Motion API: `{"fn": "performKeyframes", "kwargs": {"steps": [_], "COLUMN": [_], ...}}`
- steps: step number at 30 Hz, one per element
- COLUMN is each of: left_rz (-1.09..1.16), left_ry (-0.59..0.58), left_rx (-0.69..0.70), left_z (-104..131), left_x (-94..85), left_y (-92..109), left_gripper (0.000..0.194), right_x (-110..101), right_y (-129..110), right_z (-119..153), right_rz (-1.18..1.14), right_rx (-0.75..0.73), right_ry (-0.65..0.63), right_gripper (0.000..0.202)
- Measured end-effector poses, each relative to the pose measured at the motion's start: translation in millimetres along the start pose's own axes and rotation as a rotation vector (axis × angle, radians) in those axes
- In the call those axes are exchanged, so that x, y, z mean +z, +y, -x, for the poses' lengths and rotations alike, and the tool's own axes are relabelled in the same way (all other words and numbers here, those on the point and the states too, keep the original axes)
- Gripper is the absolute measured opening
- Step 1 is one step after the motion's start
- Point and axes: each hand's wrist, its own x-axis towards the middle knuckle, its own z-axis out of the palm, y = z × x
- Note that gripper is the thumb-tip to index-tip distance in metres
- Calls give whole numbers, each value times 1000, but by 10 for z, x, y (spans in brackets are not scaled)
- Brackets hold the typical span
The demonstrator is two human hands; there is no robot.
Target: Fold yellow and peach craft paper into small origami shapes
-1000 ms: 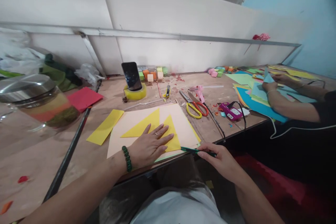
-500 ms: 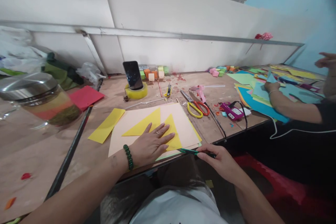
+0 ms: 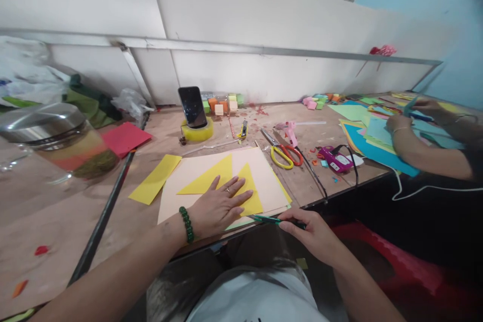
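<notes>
My left hand [image 3: 221, 206] lies flat with its fingers spread, pressing on yellow paper pieces. One yellow triangle [image 3: 211, 178] points up beside its thumb; another yellow piece [image 3: 249, 188] shows under and past its fingers. Both rest on a pale pink sheet [image 3: 177, 206], part of a stack at the table's front edge. Pinched in my right hand [image 3: 304, 229] is a slim green tool [image 3: 266, 219], its tip at the lower edge of the yellow piece. A yellow strip [image 3: 154, 179] lies left of the stack.
Scissors [image 3: 282, 156], a pink glue gun [image 3: 291, 133], a purple power socket [image 3: 337, 159] and a cutter [image 3: 243, 130] lie beyond. A phone [image 3: 192, 106] leans on a tape roll [image 3: 196, 131]. A glass jar [image 3: 71, 148] stands left. Another person's hands [image 3: 402, 126] work at right.
My right hand and the green tool have moved slightly left along the paper's lower edge. My left hand stays on the paper. The other person's hands have come together over blue paper.
</notes>
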Motion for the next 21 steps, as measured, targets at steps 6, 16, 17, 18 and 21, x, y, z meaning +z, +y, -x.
{"fn": "performKeyframes", "kwargs": {"steps": [6, 16, 17, 18, 21], "left_rz": [6, 8, 5, 0, -22], "left_ry": [12, 65, 74, 80, 75], "left_rx": [9, 31, 29, 25, 5], "left_z": [-8, 25, 49, 80, 195], "left_x": [11, -6, -42, -79, -148], "left_y": [-13, -31, -42, -61, -152], "left_gripper": [50, 52, 52, 52, 49], "right_x": [61, 213, 214, 213, 212], "right_y": [-35, -80, -67, -53, -32], "right_z": [-23, -20, -16, -13, -11], "right_rz": [-5, -17, -15, -12, -2], "right_rx": [-11, -38, -37, -35, -36], "right_ry": [-3, -21, -21, -21, -22], "right_gripper": [24, 22, 23, 23, 23]}}
